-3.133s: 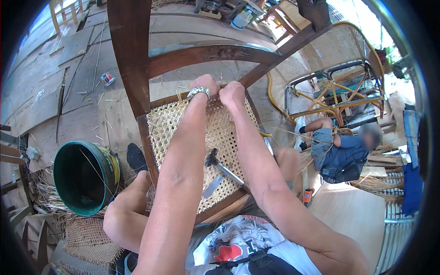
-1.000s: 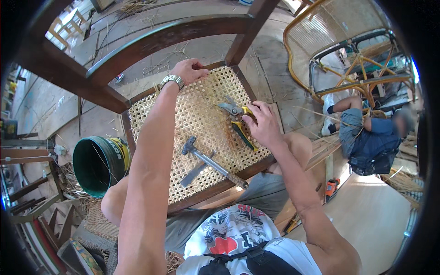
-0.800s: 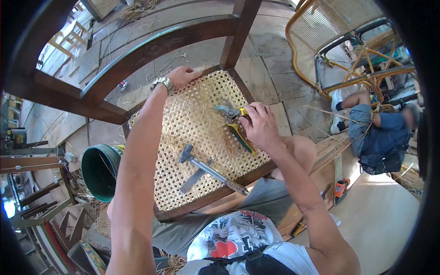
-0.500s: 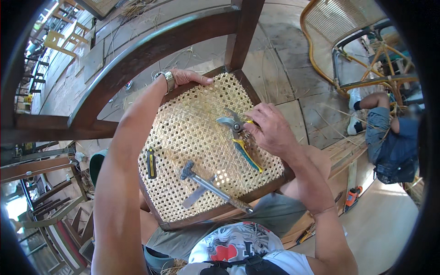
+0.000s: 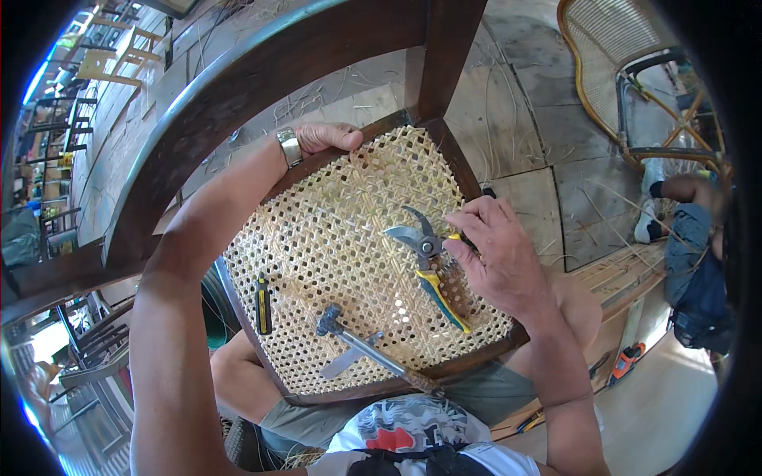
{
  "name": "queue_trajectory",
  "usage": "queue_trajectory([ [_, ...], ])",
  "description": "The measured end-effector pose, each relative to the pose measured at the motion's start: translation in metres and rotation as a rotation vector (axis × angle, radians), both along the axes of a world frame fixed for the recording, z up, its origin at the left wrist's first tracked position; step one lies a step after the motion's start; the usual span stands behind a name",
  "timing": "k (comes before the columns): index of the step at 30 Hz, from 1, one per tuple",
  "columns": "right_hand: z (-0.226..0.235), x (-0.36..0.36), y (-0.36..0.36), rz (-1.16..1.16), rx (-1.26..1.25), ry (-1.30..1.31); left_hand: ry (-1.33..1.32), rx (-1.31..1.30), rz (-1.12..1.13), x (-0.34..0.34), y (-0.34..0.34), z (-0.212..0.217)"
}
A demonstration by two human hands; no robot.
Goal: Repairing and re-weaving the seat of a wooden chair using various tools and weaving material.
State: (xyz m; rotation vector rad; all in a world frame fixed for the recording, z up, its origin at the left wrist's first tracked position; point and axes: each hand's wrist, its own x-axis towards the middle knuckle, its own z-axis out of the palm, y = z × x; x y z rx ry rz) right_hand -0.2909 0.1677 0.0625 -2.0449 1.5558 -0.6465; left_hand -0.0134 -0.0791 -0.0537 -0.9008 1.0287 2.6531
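One left hand point(image 5: 327, 138) on seat frame point(image 5: 459, 165), right hand point(image 5: 506, 258) on shears point(image 5: 429, 246).

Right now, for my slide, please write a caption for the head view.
Left hand on the seat frame, right hand at the pruning shears; hammer lying on woven cane.

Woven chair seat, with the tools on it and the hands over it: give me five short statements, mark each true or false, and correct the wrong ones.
1. The hammer lies across a flat metal blade. True.
2. The right hand grips the hammer. False: the right hand has its thumb and fingers at one handle of the pruning shears.
3. The shears' cutting blades are spread apart. True.
4. Nothing lies left of the hammer on the seat. False: a slim black-and-yellow tool lies there on the woven seat.
5. The left hand is at the seat's far edge. True.
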Motion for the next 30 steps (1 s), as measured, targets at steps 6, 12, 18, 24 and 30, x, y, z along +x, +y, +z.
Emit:
queue_trajectory([
  [6,-0.002,0.010,-0.008,-0.043,-0.030,0.022,0.023,0.167,0.096,0.005,-0.005,-0.012],
  [12,-0.016,0.044,-0.048,0.031,-0.106,-0.165,0.067,-0.032,-0.038,0.006,0.000,0.000],
  [18,-0.013,0.073,-0.084,0.162,-0.381,0.064,0.054,-0.280,-0.043,-0.007,0.000,-0.019],
  [24,-0.037,0.071,-0.078,0.235,-0.327,0.079,-0.047,-0.075,-0.020,-0.014,-0.005,-0.029],
  [30,-0.033,0.077,-0.078,0.236,-0.307,0.189,0.088,-0.259,0.079,-0.020,0.013,0.007],
])
